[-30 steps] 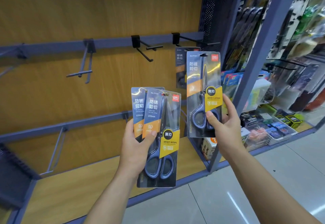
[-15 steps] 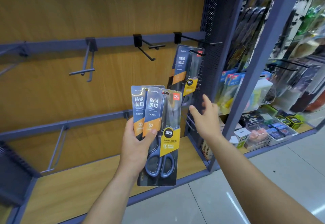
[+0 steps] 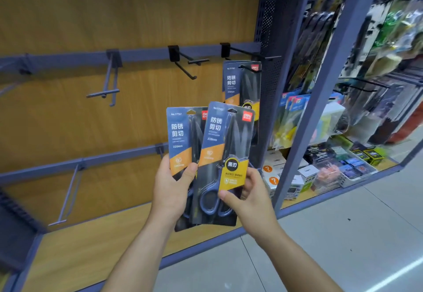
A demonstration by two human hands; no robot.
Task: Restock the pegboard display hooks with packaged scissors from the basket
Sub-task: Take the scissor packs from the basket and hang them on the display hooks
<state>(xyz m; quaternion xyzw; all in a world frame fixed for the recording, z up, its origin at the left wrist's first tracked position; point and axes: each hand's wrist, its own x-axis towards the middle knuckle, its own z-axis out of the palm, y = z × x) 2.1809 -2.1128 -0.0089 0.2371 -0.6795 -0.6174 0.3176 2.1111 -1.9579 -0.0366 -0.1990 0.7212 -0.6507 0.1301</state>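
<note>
So the person is standing at the display with a pack in each hand. The left grip (image 3: 172, 191) is clamping around the rear pack of scissors (image 3: 180, 136), thumb (image 3: 190, 171) pressing down on its orange band and the other fingers going behind the card. The right grip (image 3: 251, 197) is pinching the front pack (image 3: 225, 149) low down by the yellow label, thumb on the face and fingers tucked behind. That front pack is overlapping the rear one and tilting a bit to the right. Can't tell if the left fingers are also propping it up from behind.

Straight above the right grip, a third pack (image 3: 238, 81) is hanging on the rightmost hook (image 3: 242, 51), right beside the perforated post. Up and to the left of both grips, the middle hook (image 3: 186, 62) and the left hook (image 3: 111, 81) are sticking out of the same blue rail (image 3: 142, 53), in front of the wooden back panel (image 3: 114, 12).

Below the grips, the bottom shelf (image 3: 91, 246) is meeting the tiled floor (image 3: 320, 234). Off to the right of the right grip, the next bay is showing small boxes (image 3: 343, 168) and hanging goods, pretty blurry.
</note>
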